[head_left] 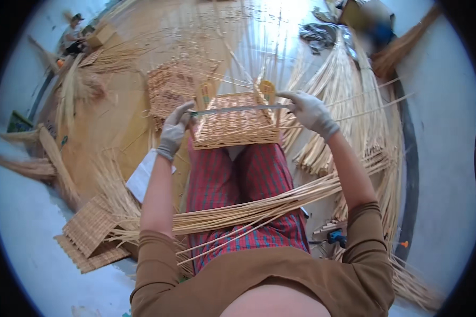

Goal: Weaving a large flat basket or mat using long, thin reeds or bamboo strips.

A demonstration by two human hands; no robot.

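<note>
Well now, a narrow pale-blue strip (238,110) held straight over a wicker basket (235,121)

From where I stand, both gloved hands are busy with the strip: the left hand (175,127) has its grip closed round one end, and the right hand (311,112) pinches the other between thumb and fingers. Between them sits the shallow, rectangular basket, resting on the person's knees over red checked trousers (214,177). I cannot tell whether the strip touches the rim.

Across the lap, nearer the body, lies a loose bundle of pale canes (259,208). Beyond the basket, to the left, a woven panel (169,87) lies on the floor (127,111); on the right, long sheaves of stalks (328,79) fan out. Two small woven mats (90,227) overlap at the lower left, near a white sheet (142,177). Far off, at upper left, a co-worker (73,34) sits by the wall.
</note>
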